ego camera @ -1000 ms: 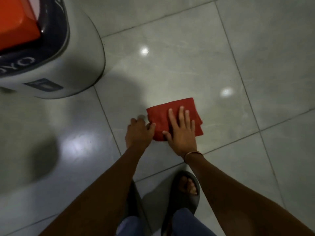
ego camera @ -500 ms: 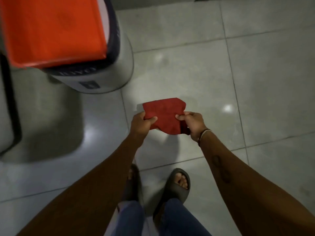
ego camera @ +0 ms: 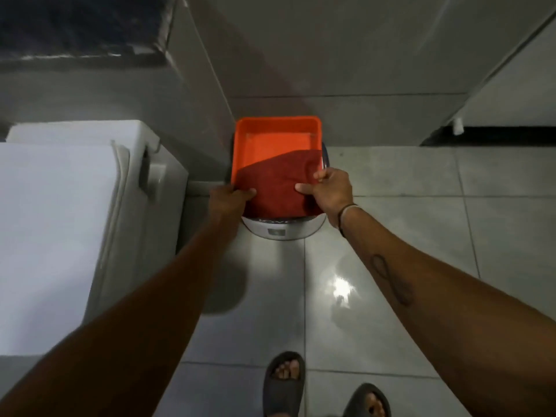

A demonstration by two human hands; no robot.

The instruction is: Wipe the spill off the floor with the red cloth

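1. Cloth first: the red cloth [ego camera: 276, 185] is held over the near half of an orange tray [ego camera: 278, 136], folded, its near edge hanging down past the tray's near rim. Whether it already rests on the tray floor or is held just above it cannot be told.

2. The left hand [ego camera: 230, 198] pinches the cloth's left edge, thumb on top and the other fingers hidden beneath the fabric.

3. The right hand [ego camera: 329, 188] pinches the right edge, thumb and forefinger pressed together on a bunched fold near the tray's right rim. A thin bracelet [ego camera: 349, 210] sits at that wrist.

4. The tray sits on top of a round white appliance [ego camera: 281, 228] with a dark band and partly hidden lettering; it stands on the tiled floor [ego camera: 391, 236], with a white cabinet-like unit [ego camera: 60, 206] to the left.

5. Stage, as I judge it: the wiping looks finished and the cloth is being put away in the tray. No spill can be made out on the visible tiles, only a bright glare patch on the near floor, so I cannot confirm that the floor is dry.

6. What could go wrong:
   - The overhanging near edge could drag the whole cloth off the tray if it is released too close to the rim.
   - A damp cloth could drip down the appliance's front or onto the tiles.
   - Pressing on the near rim could tip the tray, since it only rests on a rounded top.
   - Any leftover wet patch beside the sandalled feet [ego camera: 284, 383] would be slippery.
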